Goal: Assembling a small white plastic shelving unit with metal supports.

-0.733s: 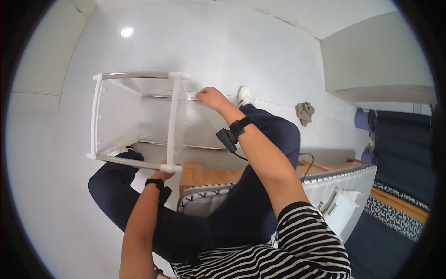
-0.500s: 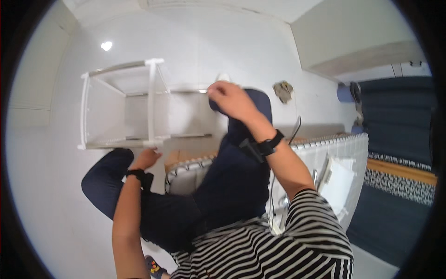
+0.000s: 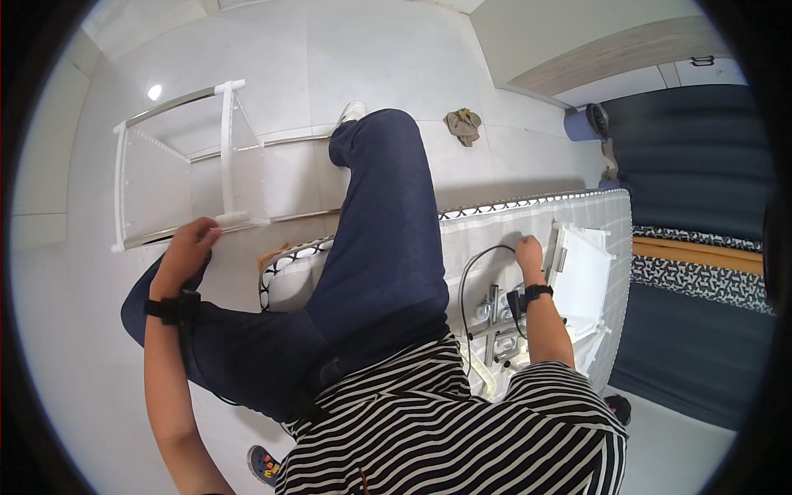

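At the left, a white rack (image 3: 228, 157) with metal rails lies on the floor. My left hand (image 3: 186, 249) is at its near corner, over my bent knee, with curled fingers at the near rail. My right hand (image 3: 530, 254) is closed above the quilted mattress (image 3: 495, 227), beside white panels (image 3: 580, 276); what its fingers hold, if anything, is hidden. A thin black cable (image 3: 465, 293) curves up close to that hand. Below it lie metal tubes (image 3: 492, 326) and casters (image 3: 485, 308).
A crumpled brown cloth (image 3: 463, 126) lies on the floor beyond my knee. Dark bedding (image 3: 685, 173) and a rolled purple mat (image 3: 582, 124) are at the right. Pale cabinets (image 3: 577, 37) stand at the far right. My shoe (image 3: 353, 111) rests by the rack's far rail.
My right hand has swung from above my knee to the right, over the mattress by the white panels. My left hand has moved up over the rack's near rail. The whole view has shifted.
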Available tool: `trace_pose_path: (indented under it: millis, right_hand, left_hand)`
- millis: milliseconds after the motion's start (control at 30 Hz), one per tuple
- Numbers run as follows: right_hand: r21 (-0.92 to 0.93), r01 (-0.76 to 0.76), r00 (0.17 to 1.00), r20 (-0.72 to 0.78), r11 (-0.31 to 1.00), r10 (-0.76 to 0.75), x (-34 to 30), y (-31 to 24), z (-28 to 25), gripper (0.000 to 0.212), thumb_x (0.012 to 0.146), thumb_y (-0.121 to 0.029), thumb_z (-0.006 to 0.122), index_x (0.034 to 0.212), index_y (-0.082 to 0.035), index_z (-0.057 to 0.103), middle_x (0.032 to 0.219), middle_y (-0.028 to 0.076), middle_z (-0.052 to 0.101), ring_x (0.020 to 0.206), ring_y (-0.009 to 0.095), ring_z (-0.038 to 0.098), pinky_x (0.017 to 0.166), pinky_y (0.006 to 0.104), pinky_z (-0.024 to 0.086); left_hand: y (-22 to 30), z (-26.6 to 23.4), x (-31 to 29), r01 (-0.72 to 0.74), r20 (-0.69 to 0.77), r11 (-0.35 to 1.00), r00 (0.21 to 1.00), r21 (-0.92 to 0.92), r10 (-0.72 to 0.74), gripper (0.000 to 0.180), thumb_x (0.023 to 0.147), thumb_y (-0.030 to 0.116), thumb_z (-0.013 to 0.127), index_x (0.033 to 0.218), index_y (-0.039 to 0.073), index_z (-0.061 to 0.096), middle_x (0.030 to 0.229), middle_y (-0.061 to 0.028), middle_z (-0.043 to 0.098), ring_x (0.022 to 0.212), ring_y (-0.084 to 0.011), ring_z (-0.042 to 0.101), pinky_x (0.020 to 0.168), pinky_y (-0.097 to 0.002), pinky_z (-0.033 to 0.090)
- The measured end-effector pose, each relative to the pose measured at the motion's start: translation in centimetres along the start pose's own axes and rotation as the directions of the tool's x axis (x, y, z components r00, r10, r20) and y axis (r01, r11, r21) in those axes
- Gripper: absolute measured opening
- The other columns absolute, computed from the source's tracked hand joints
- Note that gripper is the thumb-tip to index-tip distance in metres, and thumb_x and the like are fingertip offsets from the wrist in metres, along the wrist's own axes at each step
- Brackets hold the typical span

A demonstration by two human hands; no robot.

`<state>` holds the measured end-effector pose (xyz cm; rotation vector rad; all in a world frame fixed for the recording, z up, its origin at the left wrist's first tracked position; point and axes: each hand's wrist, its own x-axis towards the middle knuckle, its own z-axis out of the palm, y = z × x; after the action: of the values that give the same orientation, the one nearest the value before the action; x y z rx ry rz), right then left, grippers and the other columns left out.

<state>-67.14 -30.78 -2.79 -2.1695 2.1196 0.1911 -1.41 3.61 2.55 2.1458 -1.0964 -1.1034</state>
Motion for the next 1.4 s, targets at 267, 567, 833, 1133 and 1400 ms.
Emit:
trace_pose_path:
  millis: [267, 567, 833, 1133, 1400]
  right_hand:
    - [-0.237, -0.257, 0.966, -0.026, 0.937, 0.258, -2.4, 5.4, -0.3, 0.029, 0.083, -0.015, 0.047, 0.103, 0.001, 0.060, 0.108, 0.025, 0.062, 0.103, 0.041, 0.059, 0.089, 0.0488, 0.047]
    - [-0.195, -0.345, 0.934, 0.025, 0.918, 0.356, -1.4, 3.8, -0.8, 0.030, 0.083, -0.018, 0.052, 0.105, 0.000, 0.060, 0.110, 0.024, 0.062, 0.105, 0.041, 0.059, 0.090, 0.0485, 0.046]
    - [-0.220, -0.064, 0.982, 0.161, 0.973, 0.101, 1.5, 8.9, -1.6, 0.044, 0.076, -0.022, 0.065, 0.113, 0.000, 0.058, 0.100, 0.027, 0.064, 0.100, 0.041, 0.060, 0.088, 0.0447, 0.048]
    - [-0.536, 0.273, 0.866, 0.499, 0.799, 0.038, -7.7, 2.2, -2.1, 0.022, 0.084, -0.018, 0.051, 0.093, -0.005, 0.067, 0.099, 0.022, 0.067, 0.092, 0.037, 0.066, 0.078, 0.0465, 0.053]
    - [-0.394, 0.623, 0.736, 0.588, 0.676, -0.335, -19.2, 1.9, -2.1, 0.038, 0.074, -0.029, 0.071, 0.101, -0.006, 0.057, 0.104, 0.014, 0.058, 0.105, 0.032, 0.053, 0.088, 0.0431, 0.046]
  left_hand:
    - [-2.8, 0.8, 1.2, -0.011, -0.372, 0.991, 0.926, 0.133, 0.061, 0.024, 0.084, 0.010, 0.065, 0.104, -0.002, 0.059, 0.103, -0.0140, 0.057, 0.082, -0.0231, 0.061, 0.075, -0.0318, 0.050]
    - [-4.7, 1.9, 1.8, -0.078, -0.296, 0.996, 0.951, 0.032, 0.084, 0.027, 0.086, 0.014, 0.066, 0.108, -0.001, 0.059, 0.103, -0.0144, 0.060, 0.096, -0.0258, 0.061, 0.087, -0.0332, 0.047]
    - [-5.8, 2.4, 2.3, 0.010, -0.262, 0.984, 0.963, -0.180, -0.058, 0.035, 0.084, 0.016, 0.069, 0.112, -0.002, 0.059, 0.108, -0.0161, 0.060, 0.102, -0.0242, 0.062, 0.090, -0.0314, 0.047]
    - [-5.3, 2.0, 2.2, -0.011, -0.251, 0.989, 0.968, -0.144, -0.026, 0.035, 0.084, 0.017, 0.069, 0.112, -0.002, 0.059, 0.109, -0.0159, 0.059, 0.100, -0.0249, 0.062, 0.089, -0.0325, 0.048]
    - [-4.8, 1.9, 1.9, -0.035, -0.276, 0.988, 0.961, -0.153, -0.009, 0.032, 0.084, 0.016, 0.069, 0.110, 0.000, 0.059, 0.106, -0.0130, 0.058, 0.098, -0.0233, 0.060, 0.087, -0.0323, 0.048]
